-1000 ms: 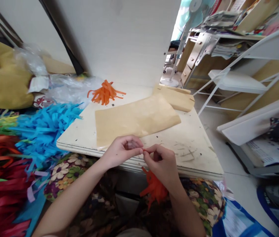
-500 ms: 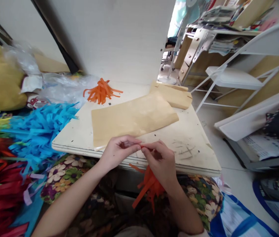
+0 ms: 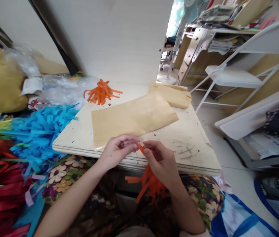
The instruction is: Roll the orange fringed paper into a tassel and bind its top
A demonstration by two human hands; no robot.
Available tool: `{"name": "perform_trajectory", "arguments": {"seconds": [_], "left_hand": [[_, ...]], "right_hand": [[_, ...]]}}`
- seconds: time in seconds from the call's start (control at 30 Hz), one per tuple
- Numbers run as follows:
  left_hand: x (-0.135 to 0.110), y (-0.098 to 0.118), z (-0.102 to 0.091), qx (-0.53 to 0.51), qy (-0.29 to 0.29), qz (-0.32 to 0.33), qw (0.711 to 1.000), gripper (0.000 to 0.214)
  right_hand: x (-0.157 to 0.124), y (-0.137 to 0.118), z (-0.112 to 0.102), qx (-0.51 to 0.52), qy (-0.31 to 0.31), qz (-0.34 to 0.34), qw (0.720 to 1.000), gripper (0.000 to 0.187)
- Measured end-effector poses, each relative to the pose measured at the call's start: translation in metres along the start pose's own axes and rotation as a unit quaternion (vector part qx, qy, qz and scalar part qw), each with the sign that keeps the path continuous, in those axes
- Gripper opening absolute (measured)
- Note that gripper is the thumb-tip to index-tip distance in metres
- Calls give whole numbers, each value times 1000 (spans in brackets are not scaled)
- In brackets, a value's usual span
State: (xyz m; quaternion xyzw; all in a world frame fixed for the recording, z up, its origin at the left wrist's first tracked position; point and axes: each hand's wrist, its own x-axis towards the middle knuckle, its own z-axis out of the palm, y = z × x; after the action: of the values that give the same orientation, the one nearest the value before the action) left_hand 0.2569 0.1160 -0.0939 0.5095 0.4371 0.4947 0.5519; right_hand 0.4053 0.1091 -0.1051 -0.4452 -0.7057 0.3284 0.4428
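Observation:
An orange tassel of thin strips (image 3: 151,184) hangs over the table's front edge, below my right hand (image 3: 161,161). That hand pinches its narrow twisted top between thumb and fingers. My left hand (image 3: 119,150) has thumb and forefinger pressed together at the tip of the same twist, its other fingers curled. Just beyond both hands, a sheet of brown paper (image 3: 131,115) lies flat on the white table (image 3: 191,131). A second orange tassel (image 3: 102,92) rests near the table's back left, apart from my hands.
Blue fringed strips (image 3: 42,131) and red fringed strips (image 3: 1,197) are heaped at the left. A folded brown paper piece (image 3: 172,95) lies at the table's back right. Clear plastic wrapping (image 3: 62,87) sits behind the blue heap. A white folding chair (image 3: 235,77) stands at the right.
My fingertips have drawn slightly apart, so more of the tassel's orange twisted top shows between them. The hanging strips have swung a little.

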Motion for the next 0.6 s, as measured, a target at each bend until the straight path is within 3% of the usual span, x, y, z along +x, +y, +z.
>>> {"name": "perform_trajectory", "arguments": {"seconds": [0.2,0.6], "left_hand": [[0,0,-1,7,-3,5,1000,13],[-3,-3,-2,3,-61,39,997,29]], "right_hand": [[3,-3,-6,-87,-59,-34,994,13],[2,-2,-1,-6,-50,9,999,17]]}}
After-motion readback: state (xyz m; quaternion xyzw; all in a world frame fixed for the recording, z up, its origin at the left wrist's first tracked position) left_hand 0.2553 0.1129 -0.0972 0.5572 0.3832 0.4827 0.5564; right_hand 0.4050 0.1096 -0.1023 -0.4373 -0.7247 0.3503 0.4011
